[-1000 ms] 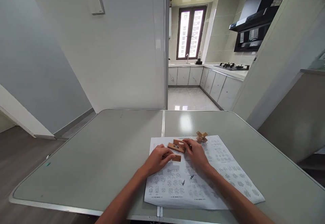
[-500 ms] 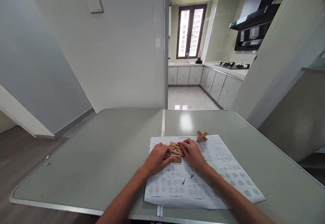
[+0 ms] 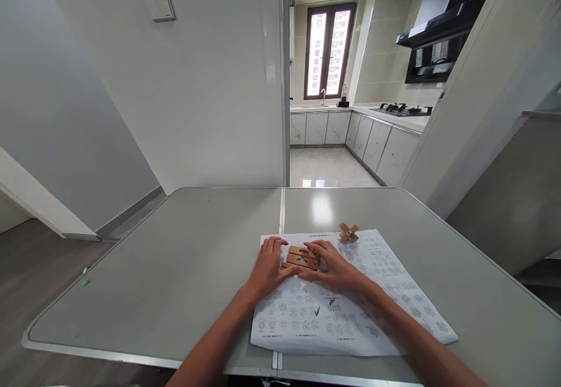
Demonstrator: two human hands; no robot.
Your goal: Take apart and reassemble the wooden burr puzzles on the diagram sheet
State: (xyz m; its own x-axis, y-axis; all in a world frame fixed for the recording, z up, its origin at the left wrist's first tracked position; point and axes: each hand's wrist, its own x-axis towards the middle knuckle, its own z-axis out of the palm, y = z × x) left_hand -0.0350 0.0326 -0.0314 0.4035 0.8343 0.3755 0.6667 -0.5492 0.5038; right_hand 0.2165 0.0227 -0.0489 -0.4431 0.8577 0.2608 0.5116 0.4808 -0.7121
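Observation:
Several notched wooden puzzle pieces (image 3: 302, 258) lie side by side on a printed paper sheet (image 3: 307, 322), close together. My left hand (image 3: 267, 267) is at their left end, its thumb along the near edge and its fingers spread apart, curving beyond the far left corner. From the right, my right hand (image 3: 331, 265) spans the pieces, thumb at the near side and fingertips on the far side. My fingers partly hide the outer ends of the wood. A cross-shaped wooden puzzle (image 3: 349, 233) rests at the sheet's far edge, apart from both hands.
The paper lies on a grey-green table (image 3: 175, 270) with a metal-trimmed edge and a seam down its middle. A small green bit (image 3: 85, 282) is near the left edge. Beyond the table are a white wall (image 3: 210, 94) and a kitchen with a gas hob (image 3: 403, 110).
The separate wooden pieces have been brought together side by side. My left hand has loosened from the near piece and spread its fingers; my right hand has moved round the right end.

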